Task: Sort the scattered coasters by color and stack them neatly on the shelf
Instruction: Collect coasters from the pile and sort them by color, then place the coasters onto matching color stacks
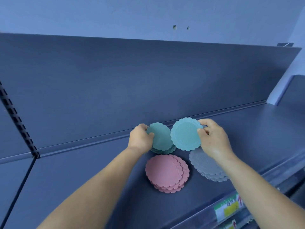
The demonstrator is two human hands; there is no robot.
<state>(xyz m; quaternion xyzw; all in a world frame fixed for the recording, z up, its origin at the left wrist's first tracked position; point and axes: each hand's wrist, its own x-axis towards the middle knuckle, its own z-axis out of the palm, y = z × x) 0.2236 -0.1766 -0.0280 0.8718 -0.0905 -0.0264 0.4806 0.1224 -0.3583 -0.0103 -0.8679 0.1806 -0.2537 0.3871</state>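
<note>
While my right hand (212, 139) lifts one teal coaster (185, 133) off the shelf (82, 171), the teal stack (160, 139) it belongs on sits just to the left of those fingers, its edge slipping behind the raised disc. The coaster is round, so it has no long axis to line up; it is tilted up on edge, face toward me, and I judge it must tip flat and shift left to land square. My right fingers (202, 131) pinch its right rim, thumb on the front face and the others curled behind. My left hand (140, 139) is the nearer one to the stack: its thumb lies on the top disc and its fingers (144, 127) curl round the far left edge, gripping the pile steady. Nearer me than both hands lie the pink stack (166, 173), loosely fanned, and the grey stack (207, 166), partly under my right wrist. I see no loose coasters elsewhere, so sorting looks nearly done.
</note>
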